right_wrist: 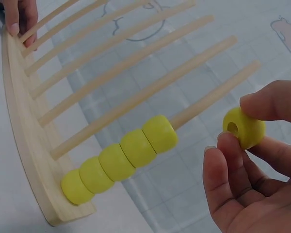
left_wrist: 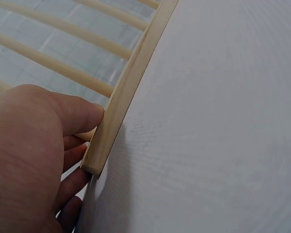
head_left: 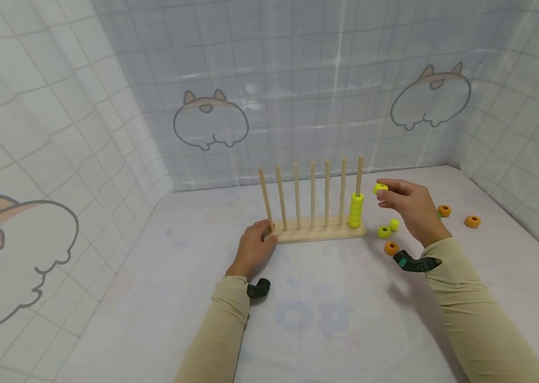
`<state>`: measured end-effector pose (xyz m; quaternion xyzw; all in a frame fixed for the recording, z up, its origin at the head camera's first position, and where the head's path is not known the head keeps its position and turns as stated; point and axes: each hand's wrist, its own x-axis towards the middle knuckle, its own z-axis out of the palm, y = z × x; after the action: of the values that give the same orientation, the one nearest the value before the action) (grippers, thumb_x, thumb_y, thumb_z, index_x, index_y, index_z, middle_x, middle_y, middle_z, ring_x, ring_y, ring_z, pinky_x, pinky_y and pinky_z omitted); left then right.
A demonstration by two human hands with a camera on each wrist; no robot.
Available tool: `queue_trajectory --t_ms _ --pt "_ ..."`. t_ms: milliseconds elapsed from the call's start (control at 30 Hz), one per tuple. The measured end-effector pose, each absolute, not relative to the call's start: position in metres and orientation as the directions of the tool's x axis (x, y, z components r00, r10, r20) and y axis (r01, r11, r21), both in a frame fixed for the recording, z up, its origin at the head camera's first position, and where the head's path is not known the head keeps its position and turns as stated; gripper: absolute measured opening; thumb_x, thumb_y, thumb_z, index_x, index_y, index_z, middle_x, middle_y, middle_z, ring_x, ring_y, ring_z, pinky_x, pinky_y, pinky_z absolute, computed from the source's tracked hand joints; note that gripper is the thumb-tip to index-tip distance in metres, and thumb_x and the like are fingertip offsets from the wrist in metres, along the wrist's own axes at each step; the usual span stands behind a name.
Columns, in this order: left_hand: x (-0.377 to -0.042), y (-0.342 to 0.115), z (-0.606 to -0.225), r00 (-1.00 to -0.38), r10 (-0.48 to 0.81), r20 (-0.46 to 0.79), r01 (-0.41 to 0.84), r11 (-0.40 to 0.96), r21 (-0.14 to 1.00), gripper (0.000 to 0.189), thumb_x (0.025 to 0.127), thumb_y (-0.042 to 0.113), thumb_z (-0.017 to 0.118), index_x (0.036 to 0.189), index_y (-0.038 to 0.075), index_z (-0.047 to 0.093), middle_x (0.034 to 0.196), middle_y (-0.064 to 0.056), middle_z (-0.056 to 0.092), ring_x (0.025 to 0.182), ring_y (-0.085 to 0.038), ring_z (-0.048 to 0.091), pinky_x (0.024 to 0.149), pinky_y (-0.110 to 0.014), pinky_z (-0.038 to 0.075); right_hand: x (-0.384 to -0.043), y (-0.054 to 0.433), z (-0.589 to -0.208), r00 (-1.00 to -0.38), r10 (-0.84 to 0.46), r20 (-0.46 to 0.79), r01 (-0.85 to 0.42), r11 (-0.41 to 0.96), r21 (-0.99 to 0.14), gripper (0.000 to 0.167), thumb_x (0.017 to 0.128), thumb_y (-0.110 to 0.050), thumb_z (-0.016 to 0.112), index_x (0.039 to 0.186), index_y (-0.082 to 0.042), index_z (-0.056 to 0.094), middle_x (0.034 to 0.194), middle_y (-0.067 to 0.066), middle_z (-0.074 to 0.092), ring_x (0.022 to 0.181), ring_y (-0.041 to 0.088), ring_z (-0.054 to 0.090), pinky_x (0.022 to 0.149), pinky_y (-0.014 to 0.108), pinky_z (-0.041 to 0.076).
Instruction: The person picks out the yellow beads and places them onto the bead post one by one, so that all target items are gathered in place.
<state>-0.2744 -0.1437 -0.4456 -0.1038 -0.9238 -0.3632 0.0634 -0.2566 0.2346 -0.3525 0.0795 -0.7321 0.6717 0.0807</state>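
A wooden peg rack (head_left: 317,234) stands on the table, with several upright pegs in a row along its base. My left hand (head_left: 253,246) grips the left end of the base, the thumb on its front edge and the other fingers behind, as the left wrist view shows. Several yellow beads (right_wrist: 119,161) are stacked on the rightmost peg; the other pegs carry none. Between thumb and fingers my right hand (head_left: 408,206) pinches one more yellow bead (right_wrist: 245,128), its hole partly visible. That bead is apart from the rightmost peg, just right of its upper part.
Right of the rack lie loose yellow beads (head_left: 384,231) and an orange bead (head_left: 391,248). Farther right are more orange beads (head_left: 472,221), with a bit of green beside one. A tiled-pattern cloth wall (head_left: 298,85) rises behind and at both sides.
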Motion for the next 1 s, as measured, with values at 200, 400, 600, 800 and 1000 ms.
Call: queue_trajectory --t_ms 200,400,600,800,1000 --pt "-0.2733 -0.1431 -0.4441 -0.972 0.149 0.181 0.232 0.713 0.661 0.05 0.099 0.029 0.062 0.143 0.005 0.055 0.152 -0.005 0.046 0.14 -0.029 0.04 0.115 -0.046 0.031 -0.2545 0.2342 -0.3515 -0.974 -0.017 0.227 -0.228 0.083 -0.97 0.046 0.096 -0.02 0.071 0.136 0.0 0.06 0.114 0.003 0.063 0.097 0.016 0.062 0.083 0.019 0.053" --pt "-0.2734 -0.1439 -0.4432 -0.97 0.153 0.189 0.24 0.719 0.653 0.049 0.099 0.028 0.062 0.142 0.006 0.057 0.151 -0.007 0.047 0.14 -0.029 0.04 0.115 -0.046 0.031 -0.2551 0.2316 -0.3503 -0.975 -0.021 0.223 -0.224 0.1 -0.969 0.046 0.097 -0.021 0.069 0.137 0.0 0.059 0.116 0.004 0.062 0.099 0.017 0.061 0.084 0.019 0.053" --pt "-0.273 -0.144 -0.4441 -0.971 0.149 0.189 0.238 0.714 0.659 0.05 0.099 0.028 0.063 0.142 0.004 0.056 0.151 -0.007 0.047 0.14 -0.03 0.04 0.115 -0.046 0.032 -0.2538 0.2291 -0.35 -0.974 -0.036 0.224 -0.226 0.127 -0.966 0.049 0.097 -0.024 0.069 0.138 0.0 0.058 0.116 0.003 0.061 0.099 0.016 0.061 0.085 0.019 0.053" --pt "-0.2729 -0.1442 -0.445 -0.973 0.142 0.182 0.228 0.717 0.659 0.049 0.099 0.029 0.062 0.142 0.006 0.057 0.151 -0.005 0.047 0.14 -0.028 0.04 0.115 -0.046 0.032 -0.2525 0.227 -0.3496 -0.974 -0.055 0.219 -0.222 0.078 -0.972 0.049 0.095 -0.021 0.071 0.137 0.001 0.059 0.11 0.004 0.062 0.098 0.018 0.061 0.083 0.019 0.054" --pt "-0.2729 -0.1444 -0.4447 -0.971 0.147 0.191 0.238 0.716 0.657 0.05 0.099 0.029 0.062 0.143 0.006 0.056 0.151 -0.007 0.047 0.139 -0.03 0.041 0.115 -0.047 0.031 -0.2528 0.2256 -0.3478 -0.975 -0.059 0.216 -0.22 0.072 -0.973 0.049 0.095 -0.02 0.072 0.136 0.001 0.059 0.112 0.007 0.061 0.097 0.018 0.061 0.082 0.02 0.055"
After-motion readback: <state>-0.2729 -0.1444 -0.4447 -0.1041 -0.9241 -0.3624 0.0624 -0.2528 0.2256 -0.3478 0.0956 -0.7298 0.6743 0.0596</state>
